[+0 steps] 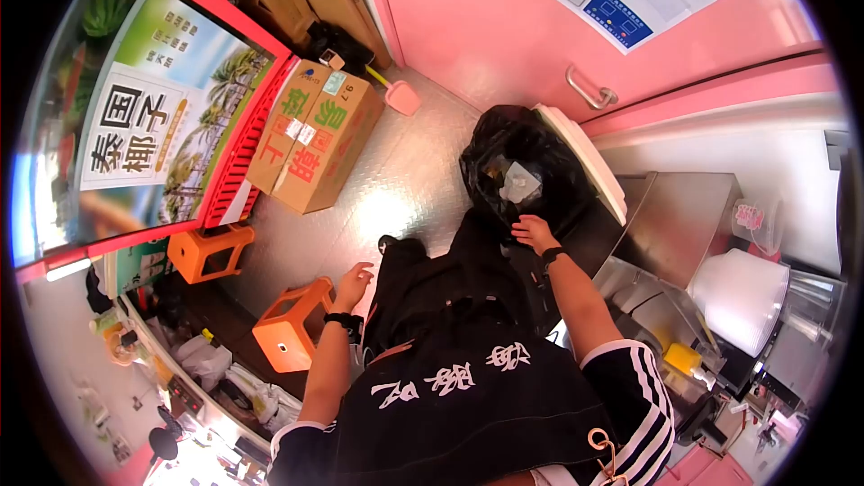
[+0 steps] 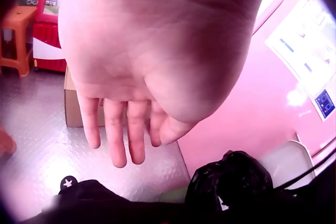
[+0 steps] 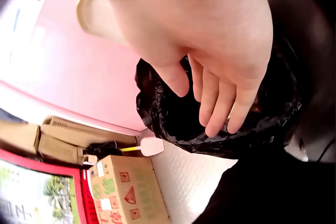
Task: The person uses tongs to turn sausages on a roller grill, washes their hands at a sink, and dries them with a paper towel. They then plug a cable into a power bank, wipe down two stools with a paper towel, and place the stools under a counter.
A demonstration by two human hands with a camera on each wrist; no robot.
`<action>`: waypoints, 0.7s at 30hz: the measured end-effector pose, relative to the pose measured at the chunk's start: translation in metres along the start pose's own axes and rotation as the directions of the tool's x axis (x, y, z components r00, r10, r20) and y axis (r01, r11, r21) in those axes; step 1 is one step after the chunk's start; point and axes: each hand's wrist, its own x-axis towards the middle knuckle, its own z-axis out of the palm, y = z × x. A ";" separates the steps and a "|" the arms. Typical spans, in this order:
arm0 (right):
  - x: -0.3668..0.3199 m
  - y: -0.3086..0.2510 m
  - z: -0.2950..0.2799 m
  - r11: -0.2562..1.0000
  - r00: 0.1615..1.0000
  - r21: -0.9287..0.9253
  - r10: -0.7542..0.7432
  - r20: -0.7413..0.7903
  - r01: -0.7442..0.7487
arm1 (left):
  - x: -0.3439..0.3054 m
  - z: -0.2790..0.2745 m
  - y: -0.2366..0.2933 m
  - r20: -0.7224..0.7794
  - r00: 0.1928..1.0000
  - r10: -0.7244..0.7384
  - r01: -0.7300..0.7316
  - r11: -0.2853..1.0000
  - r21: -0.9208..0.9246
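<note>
Over the near rim of a bin lined with a black bag (image 1: 486, 139) hangs the right hand (image 1: 535, 232), palm down with relaxed fingers and nothing in them. Crumpled whitish waste (image 1: 519, 184) lies inside the bag. The right wrist view shows that hand (image 3: 210, 40) above the black bag (image 3: 173, 124). On the other side of the body, the left hand (image 1: 354, 286) is held in the air beside the leg, empty. In the left wrist view its fingers hang loosely from the palm (image 2: 147, 50).
A cardboard box (image 1: 333, 139) stands on the floor by a red-framed display cooler (image 1: 216, 193). Orange stools (image 1: 286, 333) are at the left. A pink dustpan (image 1: 402, 98) lies near a pink door (image 1: 504, 36). A metal cabinet (image 1: 679, 216) is right of the bin.
</note>
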 end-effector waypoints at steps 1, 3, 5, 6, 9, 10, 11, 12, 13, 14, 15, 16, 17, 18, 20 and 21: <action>0.000 0.010 -0.003 0.994 0.999 -0.106 -0.032 -0.003 0.031 | -0.003 -0.009 -0.014 0.010 1.000 -0.002 0.002 1.000 0.000; 0.000 0.026 0.001 0.920 0.989 -0.387 -0.106 -0.101 0.059 | -0.009 -0.028 -0.043 0.108 0.983 -0.148 0.136 0.985 0.107; 0.009 0.048 0.018 0.540 0.890 -0.800 -0.456 -0.017 0.261 | -0.013 -0.048 -0.079 0.103 0.991 -0.084 0.068 0.986 0.151; -0.001 0.042 0.035 0.533 0.885 -0.805 -0.466 -0.020 0.262 | -0.017 -0.058 -0.087 0.072 0.993 -0.090 0.078 0.985 0.157; -0.034 0.018 0.109 0.621 0.889 -0.664 -0.431 0.155 0.417 | -0.028 -0.094 -0.115 0.003 0.991 -0.130 0.129 0.984 0.122; -0.036 0.014 0.130 0.425 0.779 -0.734 -0.586 0.223 0.530 | -0.038 -0.111 -0.108 -0.032 0.988 -0.153 0.156 0.982 0.109; -0.040 0.010 0.153 0.204 0.639 -0.774 -0.704 0.310 0.599 | -0.046 -0.124 -0.108 -0.067 0.982 -0.177 0.183 0.979 0.095; -0.055 -0.001 0.180 0.204 0.654 -0.771 -0.680 0.332 0.603 | -0.049 -0.130 -0.131 -0.124 0.989 -0.082 0.105 0.976 0.192; -0.073 -0.015 0.208 0.203 0.666 -0.768 -0.656 0.354 0.607 | -0.056 -0.137 -0.141 -0.129 0.988 -0.080 0.103 0.977 0.186; -0.081 -0.021 0.234 0.213 0.632 -0.697 -0.649 0.423 0.685 | -0.060 -0.143 -0.148 -0.128 0.986 -0.104 0.124 0.980 0.154; -0.089 -0.027 0.262 0.214 0.586 -0.619 -0.643 0.494 0.756 | -0.063 -0.150 -0.158 -0.132 0.983 -0.124 0.139 0.984 0.114; -0.098 -0.032 0.276 0.226 0.582 -0.590 -0.617 0.529 0.775 | -0.067 -0.151 -0.161 -0.138 0.983 -0.120 0.135 0.985 0.104; -0.108 -0.038 0.287 0.213 0.577 -0.592 -0.616 0.536 0.777 | -0.070 -0.151 -0.163 -0.156 0.983 -0.094 0.114 0.985 0.131; -0.117 -0.043 0.296 0.129 0.559 -0.624 -0.607 0.564 0.770 | -0.075 -0.151 -0.164 -0.174 0.983 -0.067 0.095 0.983 0.158; -0.128 -0.052 0.308 0.032 0.535 -0.648 -0.594 0.600 0.761 | -0.088 -0.147 -0.153 -0.151 0.979 -0.134 0.149 0.985 0.091; -0.133 -0.055 0.313 -0.035 0.517 -0.666 -0.600 0.610 0.745 | -0.092 -0.144 -0.154 -0.116 0.973 -0.202 0.207 0.977 0.039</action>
